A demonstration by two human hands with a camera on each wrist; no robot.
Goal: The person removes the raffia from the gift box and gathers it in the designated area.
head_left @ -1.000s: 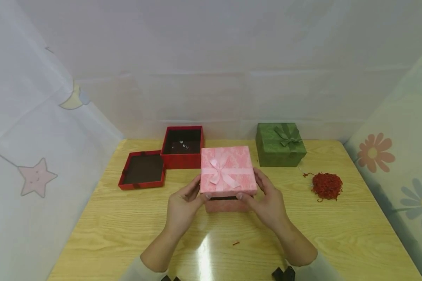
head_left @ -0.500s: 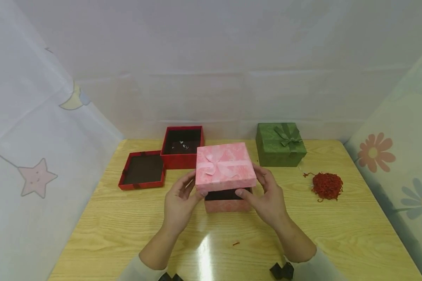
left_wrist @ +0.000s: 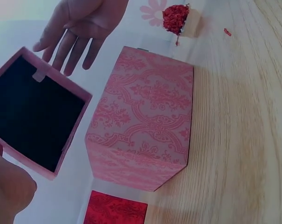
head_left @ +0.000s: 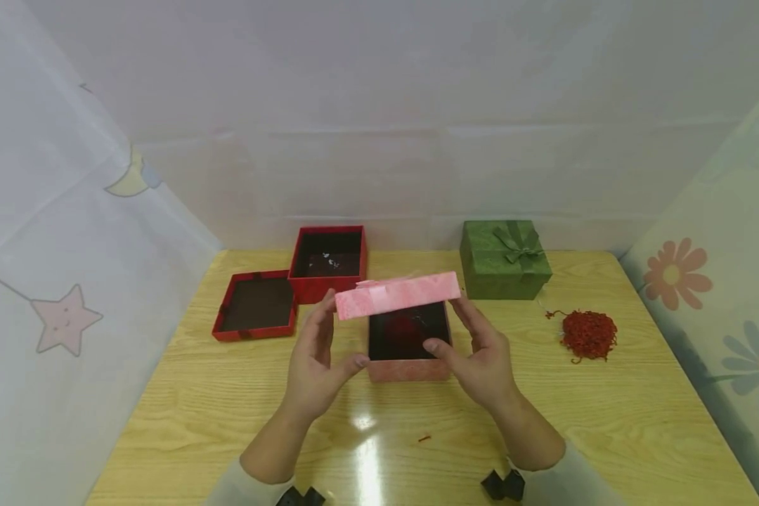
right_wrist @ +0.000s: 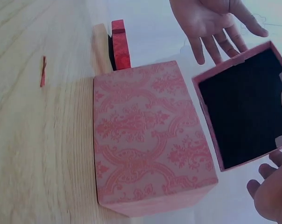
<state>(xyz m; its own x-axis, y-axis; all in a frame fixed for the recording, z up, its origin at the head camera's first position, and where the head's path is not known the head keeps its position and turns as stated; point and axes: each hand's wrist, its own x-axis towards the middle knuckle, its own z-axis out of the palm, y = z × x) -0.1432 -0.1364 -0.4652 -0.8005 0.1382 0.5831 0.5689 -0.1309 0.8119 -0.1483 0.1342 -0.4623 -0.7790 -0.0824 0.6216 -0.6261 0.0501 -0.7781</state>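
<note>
- Pink lid point(head_left: 398, 295): raised, tilted near-edge-on above the far part of the pink box point(head_left: 410, 370), left end lower; mottled pink outside, bow point(head_left: 377, 288) on top, dark inside with pale ribbon tabs.
- Pink box: upright, uncovered, dark interior, scrolled floral pattern on its walls.
- Left hand point(head_left: 308, 369): extended fingers support lid's left end; thumb apart from lid.
- Right hand point(head_left: 485, 365): loosely extended fingers at lid's right end, thumb off it.
- Far left: red box point(head_left: 325, 289). Far right: green box point(head_left: 504, 277).
</note>
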